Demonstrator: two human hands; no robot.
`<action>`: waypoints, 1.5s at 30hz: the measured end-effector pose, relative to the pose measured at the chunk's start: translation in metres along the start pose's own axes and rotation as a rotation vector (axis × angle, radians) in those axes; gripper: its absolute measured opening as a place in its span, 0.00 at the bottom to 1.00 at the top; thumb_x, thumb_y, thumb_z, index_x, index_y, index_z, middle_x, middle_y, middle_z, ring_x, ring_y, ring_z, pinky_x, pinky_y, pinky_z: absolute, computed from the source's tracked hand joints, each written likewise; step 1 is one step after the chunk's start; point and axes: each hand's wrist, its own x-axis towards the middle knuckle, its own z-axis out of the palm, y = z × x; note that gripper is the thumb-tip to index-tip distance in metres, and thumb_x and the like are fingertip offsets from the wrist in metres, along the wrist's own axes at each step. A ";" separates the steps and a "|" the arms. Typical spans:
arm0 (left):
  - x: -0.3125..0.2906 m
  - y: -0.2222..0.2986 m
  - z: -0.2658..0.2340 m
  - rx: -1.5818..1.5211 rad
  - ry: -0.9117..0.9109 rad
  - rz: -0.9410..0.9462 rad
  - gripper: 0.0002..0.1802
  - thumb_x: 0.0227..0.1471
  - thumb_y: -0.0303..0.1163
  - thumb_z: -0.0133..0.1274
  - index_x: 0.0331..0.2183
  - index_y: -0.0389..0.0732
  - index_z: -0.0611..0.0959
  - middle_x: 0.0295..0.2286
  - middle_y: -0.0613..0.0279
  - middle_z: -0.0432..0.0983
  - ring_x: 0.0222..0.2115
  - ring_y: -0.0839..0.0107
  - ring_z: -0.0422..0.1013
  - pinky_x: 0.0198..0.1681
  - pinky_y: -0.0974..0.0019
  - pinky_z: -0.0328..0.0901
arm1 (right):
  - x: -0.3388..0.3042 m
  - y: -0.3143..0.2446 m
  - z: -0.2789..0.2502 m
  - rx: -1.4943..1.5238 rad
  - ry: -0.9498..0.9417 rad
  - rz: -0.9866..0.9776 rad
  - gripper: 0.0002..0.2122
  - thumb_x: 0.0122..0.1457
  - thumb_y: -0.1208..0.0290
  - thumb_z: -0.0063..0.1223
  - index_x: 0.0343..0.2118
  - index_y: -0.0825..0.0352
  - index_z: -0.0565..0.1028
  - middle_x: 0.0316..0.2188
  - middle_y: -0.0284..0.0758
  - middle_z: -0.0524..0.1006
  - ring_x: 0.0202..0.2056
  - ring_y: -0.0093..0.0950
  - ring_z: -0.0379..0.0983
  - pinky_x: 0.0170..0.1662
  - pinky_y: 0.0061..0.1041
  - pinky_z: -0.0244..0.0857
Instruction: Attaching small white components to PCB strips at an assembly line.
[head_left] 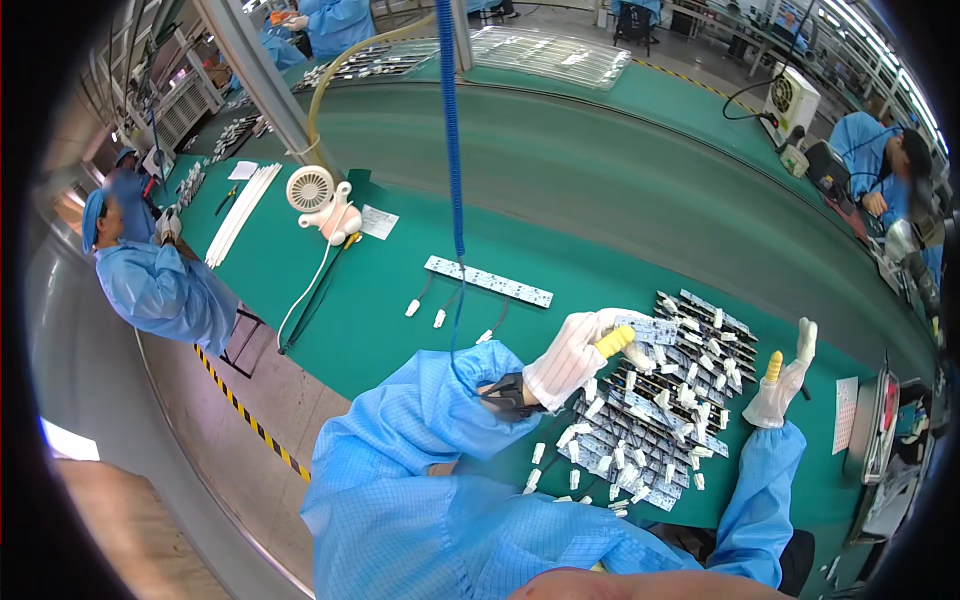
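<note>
My left hand point(578, 352), in a white striped glove with a yellow cover on the thumb, is closed on the end of a white circuit board strip point(648, 331) at the pile's upper left. Part of that grip is hidden by the glove. The pile point(655, 470) holds many similar strips with short wires and white connectors, stacked aslant. To the right of the pile, apart from it, my right hand point(783, 382) is raised with its fingers stretched and nothing in it; it wears a like glove with a yellow finger cover. A single strip point(490, 281) with three wired connectors lies left of the pile.
A small white fan point(312, 190) stands on the green table point(390, 300). A blue coiled cord point(449, 130) hangs ahead and reaches my left wrist strap point(505, 397). White strips point(240, 215) lie farther left. A bin point(873, 425) stands at right; co-workers sit left and right.
</note>
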 end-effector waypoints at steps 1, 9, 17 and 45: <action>0.009 0.025 0.000 -0.154 -0.066 -0.001 0.19 0.62 0.36 0.43 0.46 0.31 0.76 0.32 0.54 0.81 0.35 0.69 0.75 0.43 0.67 0.67 | 0.004 -0.018 0.002 0.049 0.095 -0.022 0.39 0.59 0.42 0.48 0.64 0.68 0.53 0.56 0.42 0.65 0.56 0.33 0.64 0.59 0.32 0.56; 0.015 0.074 0.020 -0.266 -0.242 -0.058 0.18 0.61 0.35 0.46 0.48 0.34 0.76 0.32 0.54 0.81 0.32 0.71 0.76 0.40 0.68 0.68 | 0.007 -0.145 0.021 0.574 -0.489 0.540 0.19 0.54 0.73 0.57 0.50 0.69 0.70 0.28 0.34 0.76 0.18 0.14 0.65 0.17 0.12 0.54; 0.003 0.037 0.028 -0.056 -0.075 0.021 0.21 0.43 0.29 0.63 0.43 0.38 0.81 0.38 0.54 0.79 0.37 0.59 0.73 0.44 0.61 0.67 | 0.007 -0.140 0.013 0.713 -0.654 0.909 0.17 0.56 0.67 0.57 0.47 0.67 0.72 0.21 0.35 0.75 0.16 0.18 0.66 0.17 0.16 0.56; -0.001 0.037 0.021 0.103 -0.029 0.260 0.25 0.41 0.39 0.65 0.41 0.36 0.81 0.33 0.55 0.79 0.36 0.63 0.75 0.38 0.66 0.70 | -0.015 -0.120 0.010 0.813 -0.711 0.584 0.19 0.55 0.79 0.57 0.50 0.73 0.69 0.47 0.44 0.73 0.50 0.32 0.72 0.51 0.29 0.69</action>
